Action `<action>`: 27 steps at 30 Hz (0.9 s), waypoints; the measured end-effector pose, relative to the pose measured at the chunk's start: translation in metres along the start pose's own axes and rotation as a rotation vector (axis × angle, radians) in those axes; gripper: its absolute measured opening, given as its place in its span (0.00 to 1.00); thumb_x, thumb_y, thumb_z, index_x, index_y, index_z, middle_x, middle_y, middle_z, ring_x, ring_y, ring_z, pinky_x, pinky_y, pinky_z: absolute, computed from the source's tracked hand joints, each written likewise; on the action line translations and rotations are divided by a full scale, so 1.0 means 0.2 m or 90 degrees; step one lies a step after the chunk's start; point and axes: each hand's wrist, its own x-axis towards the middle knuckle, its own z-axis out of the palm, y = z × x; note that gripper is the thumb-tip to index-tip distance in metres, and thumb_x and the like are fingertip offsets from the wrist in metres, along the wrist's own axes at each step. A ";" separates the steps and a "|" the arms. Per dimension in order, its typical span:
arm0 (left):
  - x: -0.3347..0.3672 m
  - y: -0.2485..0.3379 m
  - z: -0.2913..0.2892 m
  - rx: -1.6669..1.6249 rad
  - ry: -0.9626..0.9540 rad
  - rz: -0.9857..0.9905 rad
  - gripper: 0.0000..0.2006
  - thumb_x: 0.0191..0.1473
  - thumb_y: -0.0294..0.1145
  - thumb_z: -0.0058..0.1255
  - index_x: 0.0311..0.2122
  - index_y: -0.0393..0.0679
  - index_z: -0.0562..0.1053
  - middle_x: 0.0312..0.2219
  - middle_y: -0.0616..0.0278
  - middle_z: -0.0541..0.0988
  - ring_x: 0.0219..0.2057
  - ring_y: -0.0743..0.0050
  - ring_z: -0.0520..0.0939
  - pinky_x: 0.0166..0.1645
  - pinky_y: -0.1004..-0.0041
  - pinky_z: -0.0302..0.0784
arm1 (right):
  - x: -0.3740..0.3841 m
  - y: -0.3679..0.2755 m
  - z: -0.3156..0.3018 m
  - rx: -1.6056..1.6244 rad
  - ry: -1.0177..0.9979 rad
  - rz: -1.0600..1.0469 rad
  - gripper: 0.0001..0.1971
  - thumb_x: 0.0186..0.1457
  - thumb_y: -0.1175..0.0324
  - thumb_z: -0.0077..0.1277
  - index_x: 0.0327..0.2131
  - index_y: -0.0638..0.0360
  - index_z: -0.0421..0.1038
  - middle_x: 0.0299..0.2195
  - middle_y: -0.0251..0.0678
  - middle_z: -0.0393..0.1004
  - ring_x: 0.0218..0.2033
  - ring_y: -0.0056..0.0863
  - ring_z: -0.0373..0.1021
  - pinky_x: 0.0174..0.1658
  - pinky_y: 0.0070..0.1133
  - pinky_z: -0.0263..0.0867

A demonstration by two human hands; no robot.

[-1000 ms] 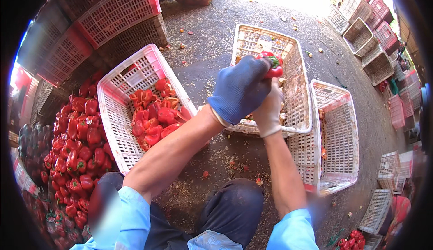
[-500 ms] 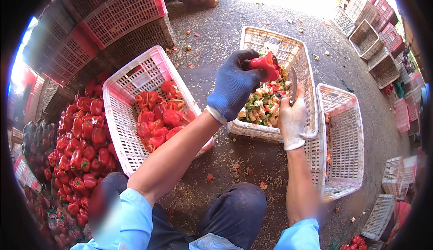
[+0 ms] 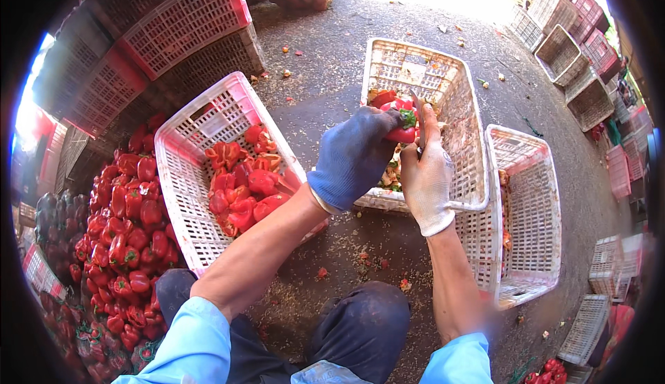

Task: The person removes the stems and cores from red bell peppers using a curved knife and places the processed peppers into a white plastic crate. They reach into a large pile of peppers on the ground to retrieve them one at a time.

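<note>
My left hand (image 3: 359, 156), in a blue glove, is closed around a red bell pepper (image 3: 400, 135) with its green stem end turned toward the right. My right hand (image 3: 428, 183), in a white glove, grips a knife (image 3: 417, 107) whose blade points up and away beside the pepper; the handle is hidden in the fingers. Both hands are over the near side of a white plastic crate (image 3: 470, 141). Pepper cores and scraps (image 3: 392, 176) lie in that crate, partly covered by my hands. Just beyond the left hand, more red pepper flesh (image 3: 384, 98) shows.
To the left, a white crate (image 3: 181, 152) holds cut red peppers (image 3: 239, 193). Beside it is a large heap of whole red peppers (image 3: 128, 224). Another white crate (image 3: 530, 228) stands at right. Stacked crates (image 3: 187, 20) rise at the far left. Scraps dot the floor (image 3: 367, 252).
My left hand has come lower and nearer, and a green stem end now shows on the pepper. My right hand has moved left and up, bringing the knife against or close to it.
</note>
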 end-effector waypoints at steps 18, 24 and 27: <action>0.12 -0.01 -0.23 -0.486 0.026 -0.408 0.21 0.57 0.23 0.64 0.56 0.39 0.72 0.39 0.61 0.82 0.33 0.76 0.82 0.38 0.72 0.81 | 0.04 0.24 -0.11 -0.219 -0.120 0.280 0.26 0.61 0.65 0.53 0.62 0.56 0.70 0.41 0.60 0.81 0.44 0.52 0.79 0.49 0.42 0.72; -0.01 -0.03 -0.56 -0.533 -0.044 -0.549 0.20 0.59 0.26 0.62 0.55 0.35 0.73 0.34 0.60 0.81 0.27 0.77 0.79 0.31 0.74 0.75 | 0.02 -0.02 0.00 0.361 -0.071 0.284 0.17 0.67 0.59 0.57 0.48 0.64 0.77 0.24 0.29 0.72 0.16 0.15 0.65 0.18 0.19 0.61; -0.12 -0.01 -0.72 -0.336 -0.041 -0.417 0.21 0.60 0.22 0.61 0.58 0.38 0.73 0.43 0.61 0.82 0.37 0.75 0.83 0.43 0.73 0.82 | 0.03 -0.26 0.07 0.435 -0.095 0.312 0.20 0.66 0.53 0.59 0.45 0.64 0.77 0.21 0.27 0.70 0.14 0.12 0.62 0.14 0.16 0.56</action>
